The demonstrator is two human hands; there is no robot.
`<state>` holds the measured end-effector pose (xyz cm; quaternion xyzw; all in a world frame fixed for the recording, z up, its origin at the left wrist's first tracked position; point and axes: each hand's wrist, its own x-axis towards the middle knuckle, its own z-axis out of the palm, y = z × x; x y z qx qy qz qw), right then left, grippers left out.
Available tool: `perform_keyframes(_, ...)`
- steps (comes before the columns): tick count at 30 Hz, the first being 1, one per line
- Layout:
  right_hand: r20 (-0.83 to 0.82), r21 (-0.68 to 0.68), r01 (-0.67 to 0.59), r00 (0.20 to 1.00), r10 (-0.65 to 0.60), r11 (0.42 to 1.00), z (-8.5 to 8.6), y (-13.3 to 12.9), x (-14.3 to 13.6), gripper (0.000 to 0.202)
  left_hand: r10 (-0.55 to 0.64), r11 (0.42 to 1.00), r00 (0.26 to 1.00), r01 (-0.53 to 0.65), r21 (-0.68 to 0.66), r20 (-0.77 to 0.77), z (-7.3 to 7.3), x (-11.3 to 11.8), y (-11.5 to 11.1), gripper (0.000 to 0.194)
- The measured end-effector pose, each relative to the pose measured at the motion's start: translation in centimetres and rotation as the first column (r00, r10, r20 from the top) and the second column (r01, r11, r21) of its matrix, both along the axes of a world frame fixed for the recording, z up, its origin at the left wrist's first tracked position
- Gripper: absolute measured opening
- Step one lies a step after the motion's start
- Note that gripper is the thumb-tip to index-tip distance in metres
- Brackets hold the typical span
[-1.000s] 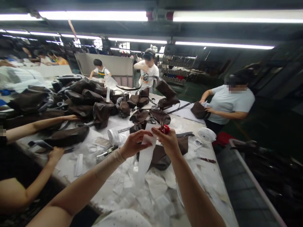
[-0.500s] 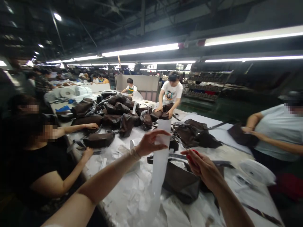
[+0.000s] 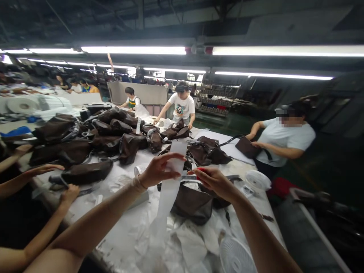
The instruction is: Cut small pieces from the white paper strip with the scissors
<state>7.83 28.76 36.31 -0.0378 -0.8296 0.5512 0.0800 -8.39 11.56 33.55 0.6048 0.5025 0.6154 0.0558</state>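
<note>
A long, translucent white plastic strip (image 3: 166,193) stands in front of me, its lower end trailing down to the table. My left hand (image 3: 160,168) grips it near the top, thumb and fingers curved about it. Just to the right, my right hand (image 3: 214,180) is closed on red-handled scissors (image 3: 201,173); the fingers hide most of them. Their tip points toward the strip. Beneath both hands lies a dark brown bag (image 3: 192,204) with its handle toward the far side, on white sheets of wrapping (image 3: 190,242).
Brown bags (image 3: 105,144) pile up on the left of the table. White spools (image 3: 257,180) lie at the right edge, and a white ribbed disc (image 3: 236,254) sits near me. Co-workers' hands (image 3: 69,193) reach in from the left; another person (image 3: 284,136) holds a bag at right.
My view has turned to the right, so the surroundings shift left. My right hand with the scissors has come closer to the strip and my left hand.
</note>
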Motion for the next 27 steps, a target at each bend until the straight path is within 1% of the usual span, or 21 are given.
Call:
perform_keyframes(3,0.050,0.004,-0.027,0.998,0.027,1.000,0.10,0.37,0.10,0.064,-0.002,1.000,1.000,0.002,-0.005,-0.014,-0.16,0.22,-0.03,0.054)
perform_keyframes(10,0.081,0.042,-0.082,0.994,0.078,0.996,0.19,0.43,-0.19,0.061,-0.025,1.000,0.999,0.025,0.006,-0.043,0.00,0.61,-0.09,0.052)
perform_keyframes(13,0.077,0.045,-0.076,0.994,0.073,0.996,0.40,0.44,-0.15,0.060,-0.027,1.000,0.999,0.027,0.011,-0.044,0.02,0.64,-0.07,0.053)
perform_keyframes(18,0.073,-0.001,-0.038,0.997,0.038,0.999,0.72,0.61,0.32,0.062,0.005,1.000,0.998,-0.004,0.016,-0.062,-0.19,0.21,-0.10,0.053)
perform_keyframes(24,0.107,-0.012,-0.064,0.992,0.064,0.998,0.45,0.28,-0.01,0.061,-0.023,1.000,0.998,0.024,0.006,-0.064,-0.22,0.71,0.12,0.053)
perform_keyframes(27,0.107,-0.010,-0.072,0.992,0.073,0.997,0.50,-0.05,-0.25,0.060,-0.017,1.000,0.997,0.018,0.022,-0.076,-0.10,1.06,0.27,0.052)
